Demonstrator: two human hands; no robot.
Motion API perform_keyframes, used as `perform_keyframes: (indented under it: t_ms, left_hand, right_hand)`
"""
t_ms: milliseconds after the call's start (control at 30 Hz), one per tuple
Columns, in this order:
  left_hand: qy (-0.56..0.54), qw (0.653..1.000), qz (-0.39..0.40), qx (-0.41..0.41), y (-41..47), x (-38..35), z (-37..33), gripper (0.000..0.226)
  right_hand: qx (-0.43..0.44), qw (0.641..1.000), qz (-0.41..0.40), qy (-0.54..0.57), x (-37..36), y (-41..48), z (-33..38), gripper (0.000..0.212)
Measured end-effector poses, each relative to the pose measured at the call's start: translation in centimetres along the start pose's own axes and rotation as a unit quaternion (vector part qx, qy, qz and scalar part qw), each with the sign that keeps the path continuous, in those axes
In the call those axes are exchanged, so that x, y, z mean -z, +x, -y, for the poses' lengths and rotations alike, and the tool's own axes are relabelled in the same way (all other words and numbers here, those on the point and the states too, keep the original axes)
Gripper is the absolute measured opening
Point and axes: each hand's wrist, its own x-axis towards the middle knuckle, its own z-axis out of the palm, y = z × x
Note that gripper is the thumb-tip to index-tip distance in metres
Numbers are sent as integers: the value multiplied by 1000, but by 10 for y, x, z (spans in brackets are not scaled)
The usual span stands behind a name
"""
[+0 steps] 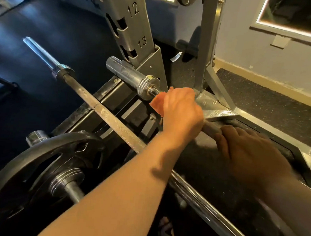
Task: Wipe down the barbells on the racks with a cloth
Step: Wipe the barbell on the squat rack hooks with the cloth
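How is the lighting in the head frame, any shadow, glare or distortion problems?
Head view: left hand and orange cloth warmly lit; right hand on the barbell in deep shadow, finger detail weak; glare streaks on the chrome sleeve; wide-angle lens leans the numbered rack upright; slight softness overall.

cloth (156,104) under left hand (182,112) on rear barbell (131,77), right hand (250,152) beside it, second barbell (97,101) in front, rack upright (131,24) behind

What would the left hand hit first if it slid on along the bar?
Probably the ribbed collar of the chrome sleeve; the left hand, gripping the orange cloth round the bar, is right beside it.
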Motion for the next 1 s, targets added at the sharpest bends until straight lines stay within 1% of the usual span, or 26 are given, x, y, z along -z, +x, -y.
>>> perform_keyframes:
  t_ms: [67,100,133,233,300,333,400,433,467,500,533,600,667,733,767,800,833,867,900,933,967,1000]
  left_hand:
    - [19,994,71,-75,18,14,22,34]
    - [24,992,86,-92,27,21,33,35]
    - [27,992,92,-86,34,27,43,36]
    - [53,994,63,-68,41,28,56,39]
    - [117,989,38,-80,33,21,40,38]
    - [159,982,30,-100,24,16,26,35]
    - [177,972,36,-148,8,13,1,26]
    - [149,971,49,-183,2,12,-1,21]
    - [152,960,64,-226,2,12,6,18]
    - [122,959,82,-242,7,13,18,19]
    - [91,963,91,-235,12,17,31,23]
    - [36,980,49,-189,21,26,55,31]
    - [15,991,10,-130,19,25,70,31]
    - [-5,999,-19,-46,15,13,59,32]
    - [4,1000,-18,-7,14,10,45,32]
    - [9,1000,-13,14,15,9,29,32]
    - [16,999,14,28,16,10,12,29]
    - [36,998,51,19,14,9,-2,27]
    - [49,995,89,-12,8,14,-12,28]
    - [46,990,105,-84,3,13,-13,28]
    - [24,983,92,-158,0,13,-6,20]
    - [9,978,76,-194,-2,12,9,14]
  right_hand:
    - [-4,1000,-8,1,-1,0,1,55]
    - [-6,1000,-8,2,-1,1,1,53]
    - [-8,1000,-5,1,-1,1,1,52]
    - [-10,1000,-3,0,-1,1,0,51]
    - [-11,1000,-5,-5,-1,0,0,52]
    - [-14,1000,-3,-6,0,0,1,53]
    - [-19,1000,5,-7,2,-1,3,53]
    - [-20,1000,6,-6,3,-1,3,54]
    - [-20,1000,5,-5,3,-1,4,54]
    - [-20,1000,4,-5,3,0,4,53]
    - [-19,1000,3,-7,2,0,4,53]
    - [-25,1000,3,-14,1,0,2,51]
    - [-27,1000,1,-13,1,-1,3,49]
    - [-27,1000,-3,-12,2,-2,3,49]
    - [-26,1000,-3,-12,2,-2,3,49]
    - [-24,1000,-2,-10,2,-1,2,50]
    - [-22,1000,-3,-9,2,-1,2,51]
    - [-20,1000,-2,-9,1,0,0,51]
    - [-18,1000,-3,-11,1,0,0,50]
    - [-16,1000,-4,-13,0,0,-1,50]
    - [-17,1000,-3,-16,0,0,-1,51]
    - [-20,1000,-2,-18,0,0,-2,52]
